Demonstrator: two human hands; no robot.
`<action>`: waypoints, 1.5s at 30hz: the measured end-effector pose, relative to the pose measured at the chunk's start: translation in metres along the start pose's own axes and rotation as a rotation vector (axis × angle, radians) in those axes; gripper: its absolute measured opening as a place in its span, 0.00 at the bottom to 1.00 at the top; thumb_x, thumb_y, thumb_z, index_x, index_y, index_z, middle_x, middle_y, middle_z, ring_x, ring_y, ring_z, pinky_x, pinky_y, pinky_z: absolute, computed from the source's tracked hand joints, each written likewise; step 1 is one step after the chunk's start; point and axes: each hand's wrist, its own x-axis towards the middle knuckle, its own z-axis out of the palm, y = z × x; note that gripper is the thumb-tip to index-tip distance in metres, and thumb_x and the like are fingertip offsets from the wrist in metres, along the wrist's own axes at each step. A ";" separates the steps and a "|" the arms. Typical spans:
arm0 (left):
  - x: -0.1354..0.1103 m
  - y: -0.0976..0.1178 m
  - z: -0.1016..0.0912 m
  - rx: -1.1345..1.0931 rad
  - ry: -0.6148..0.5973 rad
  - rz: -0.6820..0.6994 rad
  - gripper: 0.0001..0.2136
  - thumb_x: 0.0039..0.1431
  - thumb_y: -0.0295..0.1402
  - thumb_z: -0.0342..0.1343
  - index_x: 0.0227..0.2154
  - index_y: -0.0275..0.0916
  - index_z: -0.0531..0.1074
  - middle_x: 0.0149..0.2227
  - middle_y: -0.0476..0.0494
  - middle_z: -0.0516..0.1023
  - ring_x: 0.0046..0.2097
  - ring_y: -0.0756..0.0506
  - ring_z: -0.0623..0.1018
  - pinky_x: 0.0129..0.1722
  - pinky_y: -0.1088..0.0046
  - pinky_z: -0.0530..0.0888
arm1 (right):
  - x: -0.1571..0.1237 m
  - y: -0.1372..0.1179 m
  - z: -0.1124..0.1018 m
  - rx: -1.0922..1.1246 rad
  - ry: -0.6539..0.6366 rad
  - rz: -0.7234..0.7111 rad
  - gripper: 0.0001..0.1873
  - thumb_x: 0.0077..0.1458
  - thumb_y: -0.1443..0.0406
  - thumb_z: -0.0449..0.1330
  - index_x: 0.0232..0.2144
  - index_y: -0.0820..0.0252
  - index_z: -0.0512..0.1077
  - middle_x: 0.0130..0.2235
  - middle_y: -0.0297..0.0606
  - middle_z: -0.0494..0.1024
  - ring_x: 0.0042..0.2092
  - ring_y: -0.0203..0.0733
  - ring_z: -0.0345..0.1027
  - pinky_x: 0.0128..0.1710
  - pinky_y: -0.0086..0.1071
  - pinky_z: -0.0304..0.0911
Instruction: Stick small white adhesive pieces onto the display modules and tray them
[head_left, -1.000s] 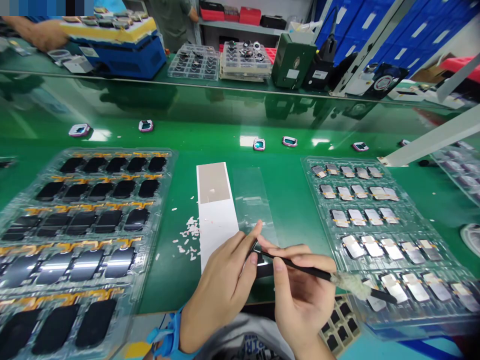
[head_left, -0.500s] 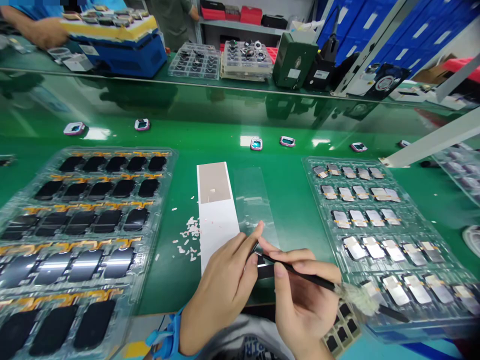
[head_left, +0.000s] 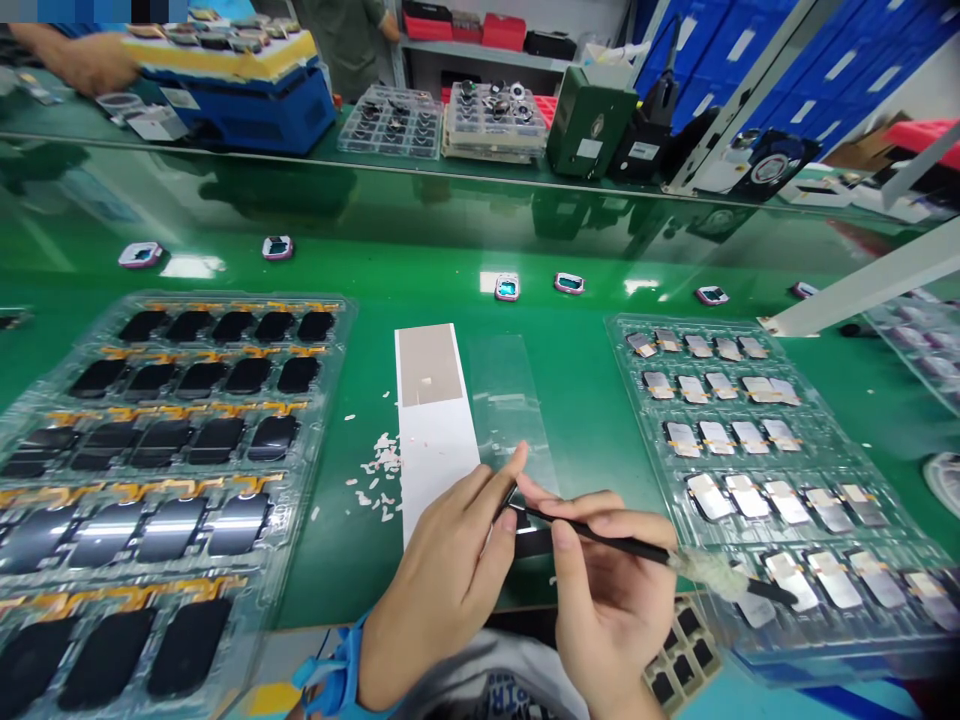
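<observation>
My left hand (head_left: 450,570) pinches a small black screen part (head_left: 529,538) at the near edge of the green belt. My right hand (head_left: 607,590) grips black tweezers (head_left: 600,535) with a fuzzy white wrap near their back end, and their tip meets the part beside my left fingertips. Just beyond the hands lie a white backing strip (head_left: 435,430) and a clear film strip (head_left: 510,400). Small white scraps (head_left: 379,470) lie left of the strip.
A clear tray of black screens (head_left: 150,450) fills the left; a tray of silver-backed parts (head_left: 757,450) fills the right. Small pink-framed pieces (head_left: 507,288) sit on the belt behind. Across the bench are stacked trays (head_left: 491,120), a green box (head_left: 585,125) and another person's hand (head_left: 90,60).
The pink-framed pieces on the belt have drifted left. My hands stay almost in place; the tweezers' rear end dipped, then rose slightly.
</observation>
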 end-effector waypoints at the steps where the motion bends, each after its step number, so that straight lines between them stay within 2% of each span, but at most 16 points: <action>1: 0.000 0.000 0.000 0.010 0.002 -0.002 0.24 0.72 0.31 0.39 0.68 0.44 0.53 0.49 0.41 0.73 0.49 0.43 0.74 0.50 0.63 0.72 | 0.000 0.000 0.000 0.004 0.001 0.011 0.12 0.62 0.77 0.56 0.40 0.56 0.64 0.37 0.35 0.76 0.44 0.42 0.79 0.47 0.44 0.79; 5: 0.001 0.001 0.000 0.043 0.013 -0.005 0.24 0.71 0.32 0.41 0.69 0.45 0.52 0.45 0.41 0.72 0.45 0.42 0.74 0.45 0.64 0.73 | 0.001 -0.002 -0.001 0.015 -0.006 0.027 0.12 0.62 0.77 0.55 0.41 0.55 0.64 0.37 0.35 0.76 0.44 0.42 0.79 0.48 0.45 0.79; 11: 0.001 0.001 0.000 0.053 0.016 -0.006 0.24 0.71 0.33 0.40 0.69 0.45 0.52 0.43 0.42 0.71 0.43 0.42 0.73 0.43 0.64 0.72 | -0.001 0.000 -0.001 0.004 -0.003 0.013 0.13 0.62 0.78 0.55 0.41 0.55 0.64 0.37 0.35 0.76 0.44 0.41 0.79 0.47 0.45 0.79; 26: 0.002 0.002 0.000 0.063 -0.001 -0.020 0.24 0.71 0.30 0.38 0.69 0.45 0.52 0.45 0.42 0.72 0.44 0.43 0.74 0.45 0.64 0.72 | -0.002 0.003 -0.003 -0.044 0.000 -0.013 0.13 0.61 0.78 0.56 0.41 0.55 0.64 0.37 0.35 0.76 0.43 0.41 0.78 0.46 0.44 0.79; 35: -0.001 -0.001 0.001 0.055 -0.011 -0.001 0.25 0.71 0.33 0.39 0.69 0.45 0.50 0.45 0.40 0.72 0.47 0.41 0.74 0.47 0.62 0.73 | -0.003 0.002 -0.004 -0.085 -0.051 -0.070 0.15 0.60 0.80 0.54 0.42 0.55 0.64 0.39 0.37 0.78 0.47 0.42 0.78 0.48 0.44 0.79; 40: 0.000 -0.001 0.001 0.044 -0.011 -0.004 0.25 0.71 0.32 0.39 0.69 0.44 0.51 0.45 0.41 0.72 0.45 0.42 0.74 0.45 0.63 0.73 | -0.003 0.002 -0.003 -0.081 -0.068 -0.081 0.16 0.59 0.81 0.54 0.42 0.56 0.64 0.39 0.37 0.77 0.48 0.41 0.77 0.50 0.44 0.78; 45: 0.001 0.001 -0.001 0.077 0.000 -0.021 0.23 0.72 0.33 0.40 0.68 0.44 0.53 0.44 0.42 0.73 0.44 0.43 0.74 0.45 0.64 0.73 | -0.002 0.001 -0.003 -0.085 -0.034 -0.076 0.15 0.60 0.79 0.55 0.41 0.55 0.64 0.38 0.37 0.77 0.45 0.42 0.78 0.46 0.45 0.80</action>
